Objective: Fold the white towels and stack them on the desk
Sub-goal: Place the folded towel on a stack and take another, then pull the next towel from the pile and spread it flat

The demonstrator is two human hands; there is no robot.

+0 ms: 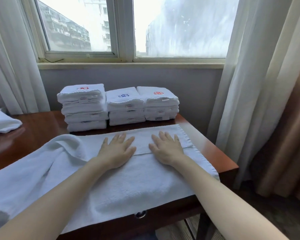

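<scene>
A long white towel (121, 179) lies across the wooden desk (213, 153), its right end folded over, its left part bunched and hanging off the front edge. My left hand (117, 150) and my right hand (166, 148) lie flat, fingers spread, pressing on the folded flap side by side. Behind them stand three stacks of folded white towels: the left stack (84, 108) with a red emblem, the middle stack (126, 106) with a blue emblem, the right stack (158, 103) with a red emblem.
More white cloth (2, 122) lies at the desk's far left. A window with a sill (128, 65) is behind the stacks. White curtains (249, 84) hang on both sides, with a brown drape at the right. A drawer knob (141, 214) sits under the front edge.
</scene>
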